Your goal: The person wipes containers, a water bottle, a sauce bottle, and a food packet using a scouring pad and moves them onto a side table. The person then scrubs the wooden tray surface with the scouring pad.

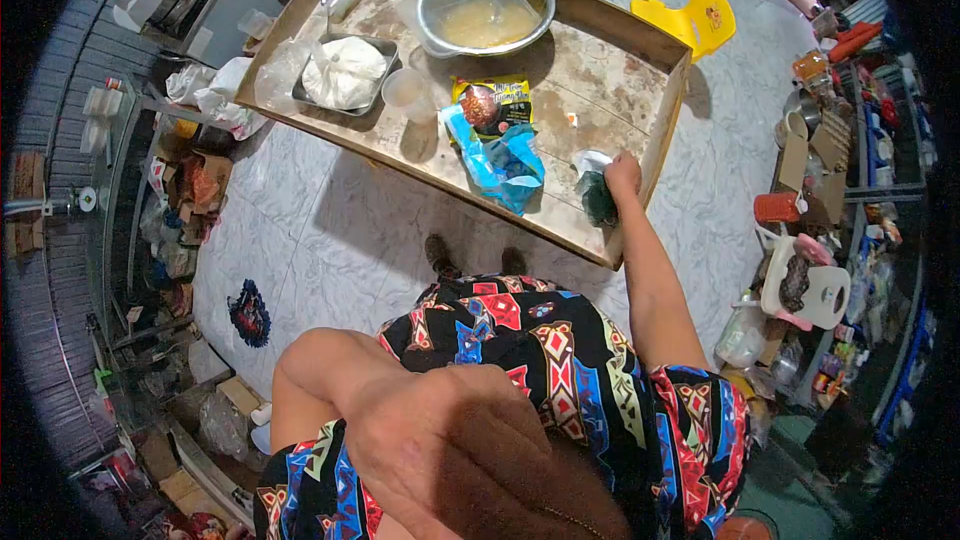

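Observation:
My right hand (624, 176) is at the right end of the wooden tray table, fingers closed on a dark green and white plastic bag (598, 198). To its left lies a crumpled blue plastic packet (505, 168), beside a black and yellow printed packet (492, 105). My left arm is bent up toward the camera, and my left hand (450, 440) appears large and shadowed at the bottom of the view. Its fingers are hidden, so I cannot tell what they do.
On the wooden tray table (590, 90) are a metal bowl (548, 15) with a clear container of cloudy liquid, a square tin of white stuff (345, 70) and a plastic cup (403, 92). A yellow chair (700, 22) stands behind. Cluttered shelves line both sides.

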The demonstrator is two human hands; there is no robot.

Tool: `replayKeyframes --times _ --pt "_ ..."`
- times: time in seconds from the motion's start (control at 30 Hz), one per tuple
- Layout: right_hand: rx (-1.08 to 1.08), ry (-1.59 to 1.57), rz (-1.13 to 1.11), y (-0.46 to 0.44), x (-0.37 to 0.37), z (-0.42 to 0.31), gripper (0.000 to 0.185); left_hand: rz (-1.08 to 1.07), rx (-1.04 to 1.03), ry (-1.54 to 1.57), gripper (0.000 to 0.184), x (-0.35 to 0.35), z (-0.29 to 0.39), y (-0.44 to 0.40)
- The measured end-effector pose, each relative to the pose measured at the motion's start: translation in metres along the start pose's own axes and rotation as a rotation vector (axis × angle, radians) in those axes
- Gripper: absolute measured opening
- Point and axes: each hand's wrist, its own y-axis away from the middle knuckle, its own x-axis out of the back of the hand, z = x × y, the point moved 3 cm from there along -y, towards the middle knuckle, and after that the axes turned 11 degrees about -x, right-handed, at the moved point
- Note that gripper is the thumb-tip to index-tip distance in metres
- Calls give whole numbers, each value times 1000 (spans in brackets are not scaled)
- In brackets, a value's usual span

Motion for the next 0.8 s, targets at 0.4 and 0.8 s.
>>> replayKeyframes --times 0.4,0.8 --pt "413 -483 -283 68 61 -54 11 1442 797 256 36 131 -123 117" --pt "941 -566 -199 183 52 -133 14 1418 803 189 34 113 -190 197"
